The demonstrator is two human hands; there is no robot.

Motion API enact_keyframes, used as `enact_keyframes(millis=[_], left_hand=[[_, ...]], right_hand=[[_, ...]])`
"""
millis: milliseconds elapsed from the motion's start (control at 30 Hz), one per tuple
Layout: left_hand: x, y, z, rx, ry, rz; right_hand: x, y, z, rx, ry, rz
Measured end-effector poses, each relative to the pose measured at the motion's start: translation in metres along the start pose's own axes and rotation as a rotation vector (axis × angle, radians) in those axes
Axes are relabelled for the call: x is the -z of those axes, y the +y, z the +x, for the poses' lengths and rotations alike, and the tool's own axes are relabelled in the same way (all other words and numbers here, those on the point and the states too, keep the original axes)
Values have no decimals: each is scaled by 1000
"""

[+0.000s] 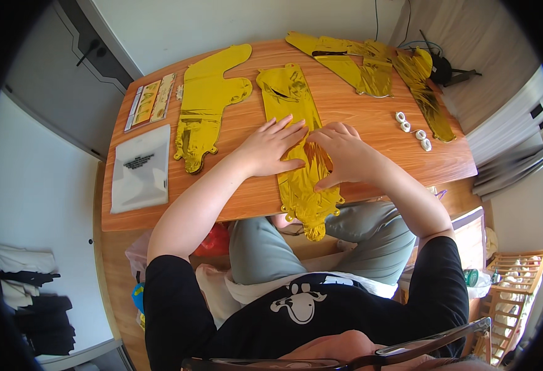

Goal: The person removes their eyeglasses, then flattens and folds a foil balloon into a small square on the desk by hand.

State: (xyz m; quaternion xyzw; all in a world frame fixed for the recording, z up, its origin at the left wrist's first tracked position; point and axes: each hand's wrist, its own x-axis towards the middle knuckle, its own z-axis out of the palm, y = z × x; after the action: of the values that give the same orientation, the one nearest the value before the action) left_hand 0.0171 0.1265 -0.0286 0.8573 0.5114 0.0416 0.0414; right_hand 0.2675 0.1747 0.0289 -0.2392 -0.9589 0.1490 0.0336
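A flat gold foil balloon (309, 179) lies lengthwise across the middle of the wooden table, its near end hanging over the front edge. My left hand (272, 148) rests on its left side, fingers stretched out and pointing away from me. On its right side lies my right hand (345, 153), thumb spread toward the near end and the other fingers bent over the foil. Creases run through the foil between my hands. Another uninflated gold balloon (204, 102) is to the left, and two more, a folded angular balloon (375, 65) and a narrow balloon (425, 93), are at the far right.
On the table's (240, 191) left side are a clear plastic pouch (140, 173) and a printed card (150, 102). White ribbon rolls (405, 126) sit at the right. A black fan-like object (448, 71) stands in the far right corner. A wooden rack (519, 297) is at lower right.
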Motion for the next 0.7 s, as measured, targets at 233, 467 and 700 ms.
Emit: enact_keyframes(millis=[233,467,700], left_hand=[[-2,-2,0,-15,26,4],[-4,-4,0,-21,41,21],[-3,-2,1,-17,37,15]], right_hand=[[-3,-7,-6,-50,-74,-127],[-13,-8,-11,-11,-92,-144],[-6,21,-24,80,55,119]])
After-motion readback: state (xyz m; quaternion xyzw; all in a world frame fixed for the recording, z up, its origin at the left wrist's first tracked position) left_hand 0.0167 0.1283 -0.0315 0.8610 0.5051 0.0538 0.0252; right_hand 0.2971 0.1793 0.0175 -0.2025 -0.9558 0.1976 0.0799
